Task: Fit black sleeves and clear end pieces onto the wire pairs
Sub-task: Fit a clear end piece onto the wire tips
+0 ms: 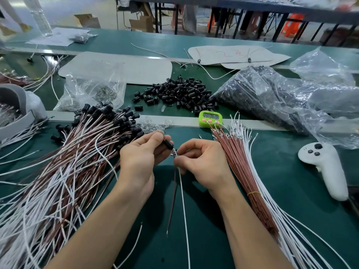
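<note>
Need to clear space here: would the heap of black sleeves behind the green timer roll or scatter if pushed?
Probably scatter: the black sleeves lie loose, with strays apart from the heap. They look like short round tubes, so some would likely roll.

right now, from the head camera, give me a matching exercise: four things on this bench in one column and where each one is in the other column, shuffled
Things
1 green timer
2 white controller
3 loose black sleeves
4 wire pair

Places
a pinched by the right hand
b far right of the near mat
c on the pale strip at the mat's far edge
d heaped on the belt beyond the timer

Pairs: 1-c, 2-b, 3-d, 4-a
</note>
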`<state>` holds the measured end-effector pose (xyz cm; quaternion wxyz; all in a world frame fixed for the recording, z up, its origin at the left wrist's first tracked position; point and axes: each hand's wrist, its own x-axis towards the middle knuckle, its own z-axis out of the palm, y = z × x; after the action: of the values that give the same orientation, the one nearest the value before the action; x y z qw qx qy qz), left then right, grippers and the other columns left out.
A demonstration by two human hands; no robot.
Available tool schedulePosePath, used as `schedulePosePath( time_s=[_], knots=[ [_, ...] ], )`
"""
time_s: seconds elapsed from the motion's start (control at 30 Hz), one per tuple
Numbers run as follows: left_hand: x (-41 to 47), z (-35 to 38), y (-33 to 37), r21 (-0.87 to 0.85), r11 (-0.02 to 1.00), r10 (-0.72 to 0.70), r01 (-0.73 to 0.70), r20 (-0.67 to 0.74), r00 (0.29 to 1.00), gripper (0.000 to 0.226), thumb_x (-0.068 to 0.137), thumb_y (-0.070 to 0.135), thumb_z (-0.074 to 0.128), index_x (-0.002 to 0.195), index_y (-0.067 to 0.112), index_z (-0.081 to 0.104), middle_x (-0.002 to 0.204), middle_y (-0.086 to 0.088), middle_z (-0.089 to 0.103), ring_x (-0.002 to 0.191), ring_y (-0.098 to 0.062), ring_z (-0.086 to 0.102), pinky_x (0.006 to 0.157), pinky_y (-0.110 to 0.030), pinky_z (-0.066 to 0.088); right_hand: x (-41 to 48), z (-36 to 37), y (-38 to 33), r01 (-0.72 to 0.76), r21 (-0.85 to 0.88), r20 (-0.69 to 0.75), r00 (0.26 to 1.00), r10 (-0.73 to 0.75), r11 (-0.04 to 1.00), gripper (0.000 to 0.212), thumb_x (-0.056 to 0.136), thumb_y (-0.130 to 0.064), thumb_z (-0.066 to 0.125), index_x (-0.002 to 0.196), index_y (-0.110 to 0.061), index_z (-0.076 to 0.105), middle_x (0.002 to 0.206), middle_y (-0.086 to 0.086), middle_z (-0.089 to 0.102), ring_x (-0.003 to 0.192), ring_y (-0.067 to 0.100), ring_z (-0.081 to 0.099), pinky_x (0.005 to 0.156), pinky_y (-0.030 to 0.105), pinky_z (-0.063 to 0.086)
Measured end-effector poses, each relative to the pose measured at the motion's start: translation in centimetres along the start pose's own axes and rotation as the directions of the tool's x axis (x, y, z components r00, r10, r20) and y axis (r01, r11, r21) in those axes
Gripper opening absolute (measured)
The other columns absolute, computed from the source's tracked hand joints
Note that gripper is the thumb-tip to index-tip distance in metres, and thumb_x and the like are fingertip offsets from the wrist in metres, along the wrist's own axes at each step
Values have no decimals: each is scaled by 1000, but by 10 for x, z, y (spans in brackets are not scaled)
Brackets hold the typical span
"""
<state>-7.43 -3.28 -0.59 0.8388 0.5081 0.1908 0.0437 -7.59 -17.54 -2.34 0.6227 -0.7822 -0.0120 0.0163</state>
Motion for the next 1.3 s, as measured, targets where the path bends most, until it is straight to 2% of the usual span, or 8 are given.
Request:
schedulePosePath(
  time_s=[0.23, 0.4, 0.53, 0.83, 0.93, 1.0, 1.13, 1.3],
  knots=[
    [-2, 3, -1, -21, 999, -40, 41, 67, 997, 10, 96, 7, 65, 89, 7, 71, 81, -11, 78, 72, -19, 75, 63, -25, 61, -1, 4, 0, 8, 22, 0, 1000, -8, 1000, 19, 64, -16, 79, 78, -27, 73, 59, 4, 73, 46, 11, 61, 47, 18, 43],
    [-2, 2, 0, 98, 994, 48, -51, 39, 998, 12, 94, 9, 69, 85, 14, 75, 79, -6, 79, 71, -11, 74, 60, -19, 57, 2, 0, 2, -1, 73, -15, 1000, 2, 997, 18, 62, -13, 81, 71, -22, 68, 53, 2, 64, 41, 15, 54, 49, 23, 43],
    [-5, 4, -1, 179, 971, 145, -159, 86, 986, 15, 91, 3, 71, 82, 13, 77, 75, -8, 78, 66, -10, 73, 58, -16, 54, 3, -6, -1, -15, 76, 99, 995, 7, 997, 19, 61, -10, 80, 69, -19, 66, 54, 9, 63, 40, 17, 50, 46, 24, 40],
    [-6, 0, -8, 496, 756, 405, -427, 157, 901, 26, 88, 12, 77, 76, 35, 75, 72, 15, 76, 68, -4, 74, 67, -17, 57, 11, -15, -14, -140, 100, 311, 945, 102, 985, 34, 72, 16, 74, 78, -13, 56, 47, 0, 54, 37, 17, 45, 42, 23, 31],
    [-10, 1, -8, 582, 668, 441, -465, 194, 876, 32, 88, 18, 78, 73, 45, 71, 72, 28, 73, 68, 5, 70, 67, -12, 54, 9, -11, -14, -135, 96, 278, 955, 103, 986, 35, 74, 16, 72, 80, -13, 55, 50, -1, 54, 41, 15, 45, 44, 24, 35],
    [-7, 1, -6, 560, 714, 410, -422, 154, 899, 28, 88, 16, 77, 73, 39, 73, 72, 22, 74, 66, 2, 71, 68, -15, 56, 5, -4, -10, -111, 127, 181, 980, 87, 986, 33, 76, 14, 72, 80, -14, 55, 54, 3, 57, 43, 14, 48, 44, 21, 38],
    [-1, 1, -1, 324, 930, 167, -174, 47, 985, 19, 90, 7, 74, 75, 18, 77, 71, -3, 77, 64, -15, 70, 65, -27, 60, -1, 6, -6, -56, 130, 52, 997, 50, 990, 27, 71, 1, 77, 80, -18, 60, 61, 9, 63, 49, 17, 55, 49, 24, 41],
    [-5, 2, 2, 166, 985, 21, -41, 122, 992, 26, 93, 3, 69, 71, 12, 77, 74, -11, 77, 62, -18, 73, 57, -23, 57, -7, 8, -6, -23, 180, -6, 1000, 24, 983, 27, 72, 8, 77, 84, -13, 65, 58, 7, 63, 48, 16, 54, 49, 21, 44]
  ],
)
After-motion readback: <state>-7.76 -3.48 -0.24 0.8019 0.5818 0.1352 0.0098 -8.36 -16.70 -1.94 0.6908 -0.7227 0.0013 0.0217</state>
